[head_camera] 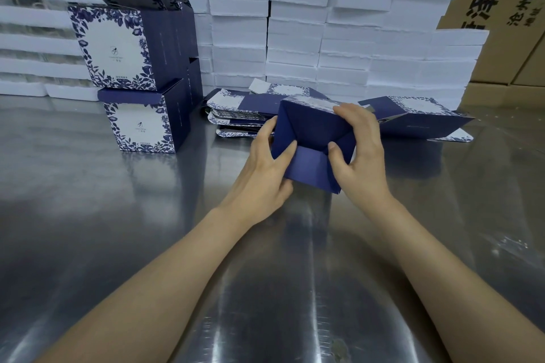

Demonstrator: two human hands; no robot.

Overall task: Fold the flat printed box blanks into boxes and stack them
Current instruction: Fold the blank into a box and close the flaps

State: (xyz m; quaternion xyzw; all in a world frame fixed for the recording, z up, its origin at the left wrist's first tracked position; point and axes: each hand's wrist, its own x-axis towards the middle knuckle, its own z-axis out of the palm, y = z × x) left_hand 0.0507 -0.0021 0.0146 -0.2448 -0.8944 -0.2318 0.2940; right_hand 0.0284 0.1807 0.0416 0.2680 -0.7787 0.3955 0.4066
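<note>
A navy blue box (312, 130) with white floral print is held above the steel table, its folded bottom flaps facing me. My left hand (265, 168) grips its left side, thumb on the flaps. My right hand (359, 150) grips its right side, thumb pressing the bottom flaps and fingers over the top edge. Behind it lies a pile of flat blanks (236, 115), and a partly opened blank (413, 118) lies to the right. Folded boxes (141, 121) stand stacked at the left, the upper ones (118, 47) with lids raised.
White foam trays (295, 23) are piled in tall rows along the back. Brown cartons (507, 9) stand at the far right. The steel table (118, 230) stretches in front of me with bare reflective surface around my forearms.
</note>
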